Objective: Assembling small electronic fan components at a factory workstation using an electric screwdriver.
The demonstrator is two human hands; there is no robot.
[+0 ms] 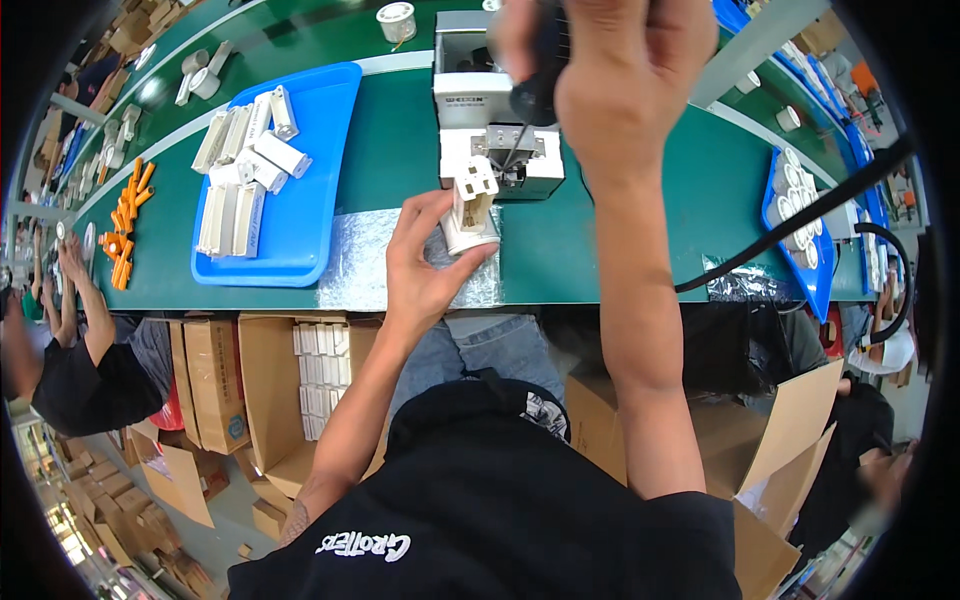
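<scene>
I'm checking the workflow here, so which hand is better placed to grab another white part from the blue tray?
Probably the left. The left hand is beside the blue tray, though it holds a white part. The right hand grips a black tool farther away.

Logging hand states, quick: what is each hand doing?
Left hand: closed on a white part.
Right hand: closed on a black tool.

Your left hand (425, 262) reaches forward, fingers curled in a pinch with thumb out. Your right hand (610, 70) is raised higher, closed in a fist, forearm extended straight.
</scene>
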